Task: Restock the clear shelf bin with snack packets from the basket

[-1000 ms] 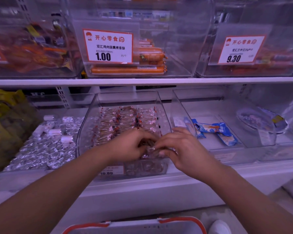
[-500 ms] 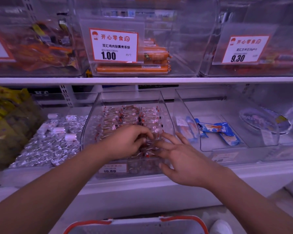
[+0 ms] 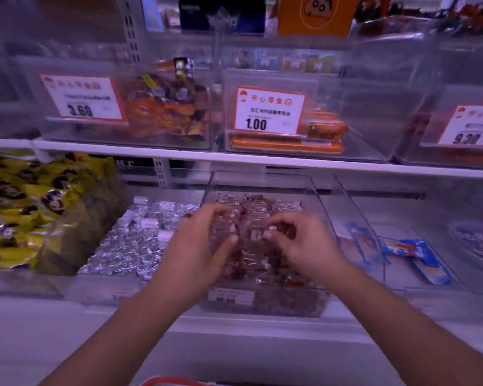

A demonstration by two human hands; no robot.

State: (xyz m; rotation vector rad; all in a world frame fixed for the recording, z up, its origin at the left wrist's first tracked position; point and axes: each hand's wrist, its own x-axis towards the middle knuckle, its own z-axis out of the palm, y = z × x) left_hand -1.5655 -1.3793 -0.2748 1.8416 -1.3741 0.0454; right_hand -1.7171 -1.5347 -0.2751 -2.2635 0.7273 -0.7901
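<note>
The clear shelf bin sits on the lower shelf, partly filled with small clear snack packets printed in red. Both my hands are inside it, over the front of the pile. My left hand curls its fingers and thumb around a bunch of packets. My right hand is beside it, a short gap apart, its fingertips bent onto the packets. The picture is blurred, so the grips are not sharp. Only the red rim of the basket shows at the bottom edge.
Silver-wrapped sweets lie left of the bin, with yellow bags further left. Right of it is a clear bin with blue packets. The upper shelf carries bins of orange sausages and price tags just above my hands.
The view swung left and up. My right hand went from flat with spread fingers to curled on the packets. Both hands shifted a little deeper into the bin.
</note>
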